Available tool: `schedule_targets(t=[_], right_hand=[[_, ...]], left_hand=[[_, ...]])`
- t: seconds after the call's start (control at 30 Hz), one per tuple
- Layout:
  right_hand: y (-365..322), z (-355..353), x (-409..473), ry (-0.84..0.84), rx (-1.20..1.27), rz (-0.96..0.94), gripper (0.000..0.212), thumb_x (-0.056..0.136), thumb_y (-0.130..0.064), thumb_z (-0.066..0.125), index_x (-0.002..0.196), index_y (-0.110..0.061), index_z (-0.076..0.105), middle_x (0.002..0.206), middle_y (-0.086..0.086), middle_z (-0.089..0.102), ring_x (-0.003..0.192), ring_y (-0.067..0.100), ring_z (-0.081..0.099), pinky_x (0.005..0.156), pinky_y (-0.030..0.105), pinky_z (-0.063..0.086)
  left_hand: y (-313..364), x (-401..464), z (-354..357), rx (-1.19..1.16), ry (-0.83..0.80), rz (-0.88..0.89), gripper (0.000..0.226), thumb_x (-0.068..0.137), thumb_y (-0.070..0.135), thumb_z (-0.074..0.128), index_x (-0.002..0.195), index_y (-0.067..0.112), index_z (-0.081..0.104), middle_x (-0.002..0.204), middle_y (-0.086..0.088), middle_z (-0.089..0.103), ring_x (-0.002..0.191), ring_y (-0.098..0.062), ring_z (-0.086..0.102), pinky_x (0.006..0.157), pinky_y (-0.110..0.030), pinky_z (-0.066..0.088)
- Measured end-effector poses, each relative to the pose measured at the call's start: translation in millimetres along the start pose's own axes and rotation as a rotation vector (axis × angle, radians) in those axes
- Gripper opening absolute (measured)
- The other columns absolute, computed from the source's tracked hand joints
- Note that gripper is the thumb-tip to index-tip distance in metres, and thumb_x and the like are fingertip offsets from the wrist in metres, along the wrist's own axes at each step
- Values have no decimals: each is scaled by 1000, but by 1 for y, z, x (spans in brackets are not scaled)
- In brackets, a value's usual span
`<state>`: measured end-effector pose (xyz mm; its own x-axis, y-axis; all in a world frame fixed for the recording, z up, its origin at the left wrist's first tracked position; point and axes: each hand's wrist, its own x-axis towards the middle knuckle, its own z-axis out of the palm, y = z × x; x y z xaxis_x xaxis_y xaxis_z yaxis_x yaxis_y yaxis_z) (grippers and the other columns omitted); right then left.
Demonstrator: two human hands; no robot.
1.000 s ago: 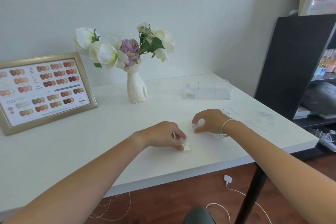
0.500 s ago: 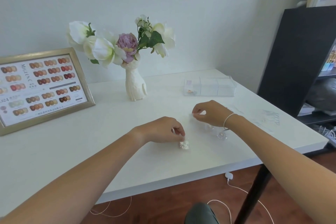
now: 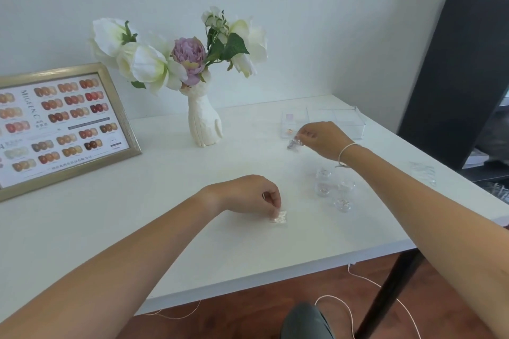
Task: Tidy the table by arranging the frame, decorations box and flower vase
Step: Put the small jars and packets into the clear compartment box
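1. I see the clear decorations box [image 3: 334,122] at the right of centre, toward the far edge of the white table [image 3: 110,228], its lid apparently off.
2. My right hand [image 3: 323,140] hangs just in front of the box, fingertips pinching a small clear packet [image 3: 294,143] that is lifted off the table.
3. My left hand [image 3: 248,197], at the centre of the frame, is curled, its fingertips pinching a second small packet [image 3: 278,217] that lies on the table.
4. A cluster of small clear jars [image 3: 334,190] stands between the two hands, nearer the right wrist.
5. The white flower vase [image 3: 204,125] stands upright at upper centre.
6. The gold frame [image 3: 59,124] leans at the left edge.
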<state>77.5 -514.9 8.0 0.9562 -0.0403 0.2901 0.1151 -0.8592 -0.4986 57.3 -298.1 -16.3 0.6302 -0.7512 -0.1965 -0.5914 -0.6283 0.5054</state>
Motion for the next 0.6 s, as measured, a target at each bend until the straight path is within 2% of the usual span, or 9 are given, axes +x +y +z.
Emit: schedule_targets(t=[0.13,0.23,0.37,0.43,0.6], right_hand=[[6,-4,14,51,46,24,22,88,-25,50,86,-14,69,88,5,67,86,23,60,75,32,46],[10,-9,25,95,80,35,19,88,-28,52,82,-21,68,84,-5,58,78,19,53,63,28,39],[16,-15,43,138,49,28,27,90,-31,51,89,-10,69,92,2,57,83,18,50,71,28,34],[19,-18,51,168,71,35,25,89,-30,52,87,-11,69,90,1,58,83,17,50,72,28,35],[25,-23,75,226,155,81,14,85,-21,56,88,-15,69,81,-4,59,75,15,51,63,25,36]], left_hand=[[-2,5,-4,-61,15,6,15,79,28,66,68,34,58,73,17,58,57,11,48,53,-2,35],[-6,10,-12,-147,80,27,14,79,29,68,70,34,58,74,16,57,57,8,47,55,-4,36],[-10,23,-28,-295,202,36,12,80,20,69,77,28,61,74,5,54,63,-3,48,56,-9,38],[-12,32,-37,-399,248,32,12,81,14,67,84,24,62,69,6,53,59,0,50,54,-10,41],[-18,58,-58,-534,357,18,11,82,10,66,92,15,66,79,-5,59,57,-1,56,57,-11,48]])
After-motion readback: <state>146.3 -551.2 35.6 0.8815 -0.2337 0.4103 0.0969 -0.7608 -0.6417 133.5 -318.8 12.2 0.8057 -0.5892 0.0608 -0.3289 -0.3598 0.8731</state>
